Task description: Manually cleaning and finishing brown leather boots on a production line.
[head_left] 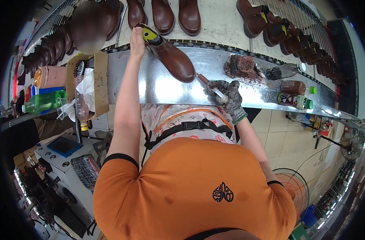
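My left hand (137,43), bare, is closed on the upper end of a brown leather ankle boot (173,60). The boot slants over the metal ledge, its toe pointing down to the right, and yellow-green material shows at its opening. Lower right of the toe, my right hand (231,98) wears a grey knitted glove. Its fingers are closed round a slim tool (203,79) with a brown end and a pale part between the fingers; I cannot make out its exact kind. The tool's brown end lies close to the toe; whether they touch is unclear.
Brown boots (163,18) stand on the conveyor (218,24) beyond the metal ledge (126,86). A stained sponge (245,66) and several bottles (293,87) lie right. At left, a cardboard box (101,82) holds a hairbrush (79,69); a green bottle (44,102) lies beside it.
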### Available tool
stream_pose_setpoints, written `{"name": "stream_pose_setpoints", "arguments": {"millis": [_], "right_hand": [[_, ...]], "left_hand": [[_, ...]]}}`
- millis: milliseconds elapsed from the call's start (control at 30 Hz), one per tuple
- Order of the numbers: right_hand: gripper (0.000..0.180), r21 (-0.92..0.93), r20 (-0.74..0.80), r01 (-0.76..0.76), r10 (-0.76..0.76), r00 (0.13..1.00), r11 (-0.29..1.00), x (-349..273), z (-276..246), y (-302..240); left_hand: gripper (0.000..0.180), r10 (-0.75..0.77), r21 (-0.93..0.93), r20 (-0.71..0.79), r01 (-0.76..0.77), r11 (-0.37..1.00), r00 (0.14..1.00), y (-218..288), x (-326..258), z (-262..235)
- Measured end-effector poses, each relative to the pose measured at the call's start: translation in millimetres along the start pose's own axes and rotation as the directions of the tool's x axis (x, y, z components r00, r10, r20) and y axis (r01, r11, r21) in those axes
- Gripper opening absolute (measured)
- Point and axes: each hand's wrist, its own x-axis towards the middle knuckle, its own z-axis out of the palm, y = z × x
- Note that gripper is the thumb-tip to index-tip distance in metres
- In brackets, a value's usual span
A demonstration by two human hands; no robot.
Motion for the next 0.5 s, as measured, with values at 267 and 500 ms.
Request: {"name": "stream_pose_setpoints", "arguments": {"millis": [267,500], "right_hand": [[0.087,-0.073,-0.287,0.076,-0.094,0.953,0.994,-17,24,-19],[0.05,-0.362,-0.233,0.14,-0.235,0.944,0.922,-20,24,-37]], "left_hand": [[0.06,0.02,0.485,0.087,-0.06,0.872,0.996,29,-6,-1],[0.066,0.108,0.632,0.02,-0.096,0.769,0.994,60,-41,-1]]}}
